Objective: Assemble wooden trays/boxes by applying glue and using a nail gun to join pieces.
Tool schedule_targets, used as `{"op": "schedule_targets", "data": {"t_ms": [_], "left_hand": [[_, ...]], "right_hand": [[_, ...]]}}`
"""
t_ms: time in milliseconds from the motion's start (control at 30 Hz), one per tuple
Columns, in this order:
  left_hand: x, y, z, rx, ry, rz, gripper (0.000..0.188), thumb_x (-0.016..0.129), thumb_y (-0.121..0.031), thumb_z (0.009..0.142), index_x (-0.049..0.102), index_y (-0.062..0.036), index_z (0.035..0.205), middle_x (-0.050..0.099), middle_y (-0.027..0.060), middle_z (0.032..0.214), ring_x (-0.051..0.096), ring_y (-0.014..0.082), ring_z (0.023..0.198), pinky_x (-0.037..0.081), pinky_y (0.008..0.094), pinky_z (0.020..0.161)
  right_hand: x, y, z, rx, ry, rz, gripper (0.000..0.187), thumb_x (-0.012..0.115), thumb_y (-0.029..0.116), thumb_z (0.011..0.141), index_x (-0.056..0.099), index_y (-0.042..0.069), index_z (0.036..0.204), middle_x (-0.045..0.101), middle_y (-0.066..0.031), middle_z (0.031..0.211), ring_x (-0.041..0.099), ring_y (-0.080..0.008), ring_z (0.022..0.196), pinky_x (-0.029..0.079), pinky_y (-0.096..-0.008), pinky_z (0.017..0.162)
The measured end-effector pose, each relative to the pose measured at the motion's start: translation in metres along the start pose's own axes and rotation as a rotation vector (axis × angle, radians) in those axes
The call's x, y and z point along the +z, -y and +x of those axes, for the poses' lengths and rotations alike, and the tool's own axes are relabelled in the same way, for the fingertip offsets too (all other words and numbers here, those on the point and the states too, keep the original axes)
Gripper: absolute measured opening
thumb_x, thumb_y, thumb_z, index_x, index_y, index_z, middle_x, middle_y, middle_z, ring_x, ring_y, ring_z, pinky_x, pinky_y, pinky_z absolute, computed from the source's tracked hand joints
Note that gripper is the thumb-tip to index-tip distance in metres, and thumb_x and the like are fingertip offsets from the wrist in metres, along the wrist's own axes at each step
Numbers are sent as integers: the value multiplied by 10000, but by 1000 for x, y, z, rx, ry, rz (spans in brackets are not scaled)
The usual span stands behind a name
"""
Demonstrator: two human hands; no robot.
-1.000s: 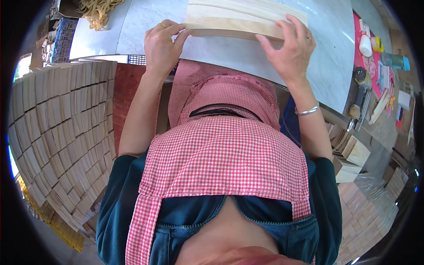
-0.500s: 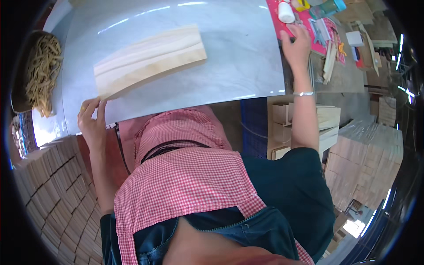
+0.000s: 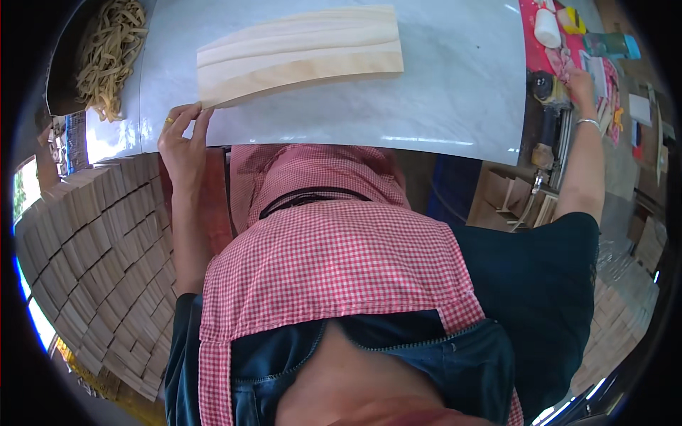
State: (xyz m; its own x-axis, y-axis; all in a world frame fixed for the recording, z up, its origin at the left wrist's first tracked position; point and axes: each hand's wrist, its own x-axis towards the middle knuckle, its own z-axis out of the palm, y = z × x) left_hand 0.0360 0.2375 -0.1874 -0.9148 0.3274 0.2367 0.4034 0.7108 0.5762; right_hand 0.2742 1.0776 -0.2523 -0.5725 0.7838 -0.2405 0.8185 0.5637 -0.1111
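Note:
A pale wooden panel (image 3: 302,53) with wavy lengthwise grain lies on the grey-white tabletop (image 3: 455,106). At its lower left corner my left hand (image 3: 183,145) pinches the edge between thumb and fingers; a ring is on one finger. Stretched out to the far right, my right hand (image 3: 581,89) has its fingers bunched and turned down, beside a crumpled pink cloth (image 3: 561,62) and a dark tape-dispenser-like object (image 3: 548,89). Whatever is in those fingers is too small or hidden to make out.
Cloth-like strips (image 3: 110,60) fill a dark bin at the left. A white bottle (image 3: 546,28), a yellow tape roll (image 3: 571,20) and a teal bottle (image 3: 611,45) lie at the upper right. Stacked wooden blocks (image 3: 92,263) stand lower left.
My right hand has gone farther right, from beside the white bottle down among the items past the table edge, its spread fingers now bunched. The view has shifted; my left hand keeps the panel's corner.

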Motion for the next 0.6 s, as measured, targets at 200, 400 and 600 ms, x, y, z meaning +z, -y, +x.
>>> {"op": "schedule_targets", "data": {"t_ms": [200,400,600], "left_hand": [[-6,1,-2,19,24,22,175,752,-102,856,743,31,969,696,61,948,623,180,798,492,292,746],[-8,6,-2,59,26,65,178,753,-105,854,743,33,966,696,57,940,620,175,791,491,294,743],[-9,6,1,98,37,64,170,755,-104,847,745,33,947,693,63,914,616,179,773,490,295,734]], "right_hand": [[-8,208,-194,-417,-548,250,318,625,371,929,733,101,1058,734,-48,835,633,-216,683,483,-328,641],[52,336,-339,-898,-230,508,77,707,41,850,692,32,925,637,-7,780,530,-136,610,420,-259,578],[64,357,-348,-917,-300,456,51,699,16,833,658,26,862,627,-13,756,510,-150,577,407,-278,563]]}}
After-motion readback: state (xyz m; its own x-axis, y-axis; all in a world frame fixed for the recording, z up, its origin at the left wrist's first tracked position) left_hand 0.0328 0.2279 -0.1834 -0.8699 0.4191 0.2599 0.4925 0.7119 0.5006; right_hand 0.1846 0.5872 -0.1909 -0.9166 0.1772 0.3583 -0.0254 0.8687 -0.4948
